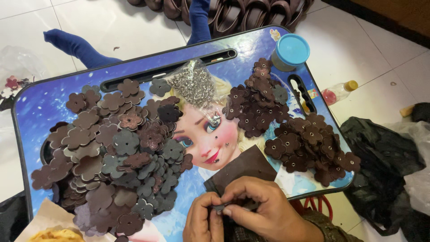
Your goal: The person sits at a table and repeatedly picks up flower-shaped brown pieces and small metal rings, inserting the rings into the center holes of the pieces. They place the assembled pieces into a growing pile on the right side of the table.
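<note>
My left hand (pixel 200 220) and my right hand (pixel 260 208) meet at the near edge of a blue lap tray (pixel 40 105) with a cartoon face printed on it. Between the fingertips of both hands is pinched a small dark flower-shaped leather piece (pixel 220 207), mostly hidden by the fingers. Just beyond the hands lies a dark brown leather square (pixel 244 168). A big heap of brown and grey flower cut-outs (pixel 116 157) covers the tray's left half. Flowers with metal eyelets (pixel 309 141) are heaped on the right.
A clear bag of small silver rivets (pixel 193 85) lies mid-tray, a blue-lidded jar (pixel 290 51) at the far right corner. A small bottle (pixel 338 92) and black plastic bag (pixel 380 166) lie on the white tiled floor to the right. Blue-socked feet (pixel 78 45) and dark sandal straps (pixel 242 13) are beyond.
</note>
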`<state>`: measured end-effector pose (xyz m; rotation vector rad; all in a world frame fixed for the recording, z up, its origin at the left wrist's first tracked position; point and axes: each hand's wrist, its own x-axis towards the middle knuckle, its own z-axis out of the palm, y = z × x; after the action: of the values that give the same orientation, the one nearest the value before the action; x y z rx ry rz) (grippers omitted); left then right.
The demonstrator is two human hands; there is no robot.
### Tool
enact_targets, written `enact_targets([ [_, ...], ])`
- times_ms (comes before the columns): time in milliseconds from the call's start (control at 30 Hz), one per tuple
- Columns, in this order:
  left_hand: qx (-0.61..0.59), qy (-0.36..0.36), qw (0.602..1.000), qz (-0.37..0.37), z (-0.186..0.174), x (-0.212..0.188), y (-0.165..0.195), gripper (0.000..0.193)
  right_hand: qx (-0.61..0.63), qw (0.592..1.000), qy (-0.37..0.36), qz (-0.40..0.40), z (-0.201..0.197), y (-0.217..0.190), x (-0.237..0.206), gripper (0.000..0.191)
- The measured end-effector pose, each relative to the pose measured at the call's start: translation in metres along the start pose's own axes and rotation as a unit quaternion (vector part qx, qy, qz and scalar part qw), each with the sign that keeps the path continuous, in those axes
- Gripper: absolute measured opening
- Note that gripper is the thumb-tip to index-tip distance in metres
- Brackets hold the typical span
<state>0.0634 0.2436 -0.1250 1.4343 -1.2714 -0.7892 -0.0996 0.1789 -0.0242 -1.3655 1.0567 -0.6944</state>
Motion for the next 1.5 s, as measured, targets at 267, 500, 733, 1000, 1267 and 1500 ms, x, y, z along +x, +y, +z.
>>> enact_targets([
  [267,-0.172,-0.009,0.964,-0.203,-0.009,0.010,0.024,0.061,-0.024,0.975,0.190,-0.112,-0.042,-0.042,0.031,0.022],
  [500,-0.108,-0.045,0.982,-0.147,-0.022,0.014,0.036,0.047,-0.294,0.882,0.347,-0.127,-0.076,-0.098,0.055,0.017],
  [733,-0.076,-0.039,0.988,-0.127,-0.026,0.015,0.031,0.042,-0.455,0.824,0.317,-0.114,-0.080,-0.097,0.069,0.020],
  [1000,-0.068,-0.028,0.993,-0.095,-0.028,0.019,0.041,0.040,-0.401,0.865,0.281,-0.106,-0.087,-0.080,0.088,0.015],
  [1267,-0.208,-0.017,0.964,-0.166,-0.044,0.015,0.052,0.036,-0.528,0.785,0.237,-0.220,-0.047,-0.078,0.095,0.019],
  [1500,0.060,0.096,0.993,0.033,-0.083,0.012,0.033,0.027,-0.566,0.749,0.264,-0.222,-0.038,-0.087,0.080,0.019],
])
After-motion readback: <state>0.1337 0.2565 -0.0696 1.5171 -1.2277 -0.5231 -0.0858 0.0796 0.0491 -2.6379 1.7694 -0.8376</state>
